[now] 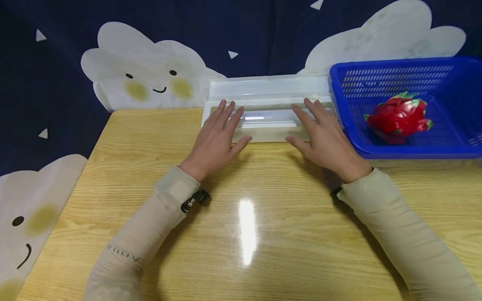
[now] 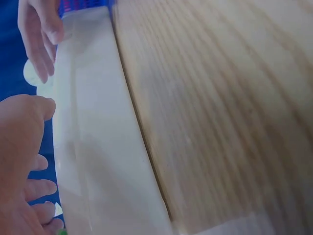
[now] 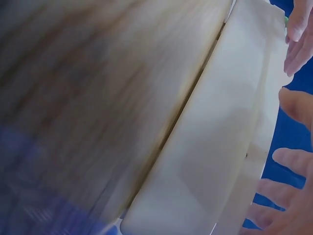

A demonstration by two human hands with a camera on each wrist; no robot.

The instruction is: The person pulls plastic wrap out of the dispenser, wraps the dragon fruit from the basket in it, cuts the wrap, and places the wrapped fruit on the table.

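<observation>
Clear plastic box: left hand, right hand atop, fingers straight, spread; blue basket with dragon fruit alongside.

- Left sleeve: small dark lettering near the elbow, seen upside down from the head cam, approx. "VIIIV" – too small to read w/ certainty.
- Backdrop cloth: printed cloud faces & triangles only, no words.
- Blue basket, white box, wooden table: no labels, brands or nos. legible.
- Wrist cams: too blurred, nothing readable.
</observation>
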